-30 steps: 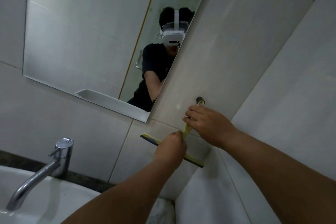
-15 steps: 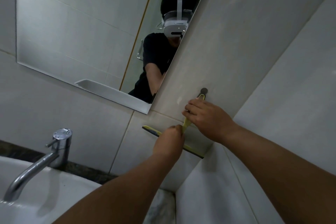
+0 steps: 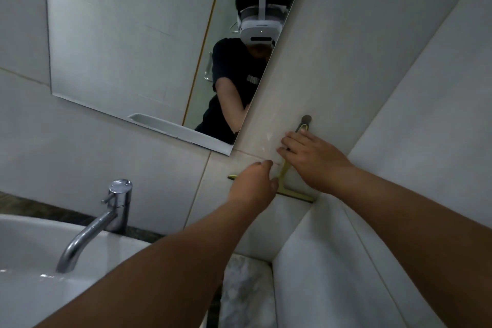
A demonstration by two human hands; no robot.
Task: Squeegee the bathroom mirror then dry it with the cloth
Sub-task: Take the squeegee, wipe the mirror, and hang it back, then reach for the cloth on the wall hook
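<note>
My yellow squeegee (image 3: 282, 178) hangs from a hook (image 3: 306, 119) on the tiled wall, right of the mirror (image 3: 127, 42). My right hand (image 3: 311, 160) curls round its handle, seemingly to unhook it; my left hand (image 3: 254, 186) steadies the blade, its fingers hidden.

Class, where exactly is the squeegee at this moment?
In the head view, the squeegee hangs on the tiled wall right of the mirror, between the left hand and right hand.
</note>
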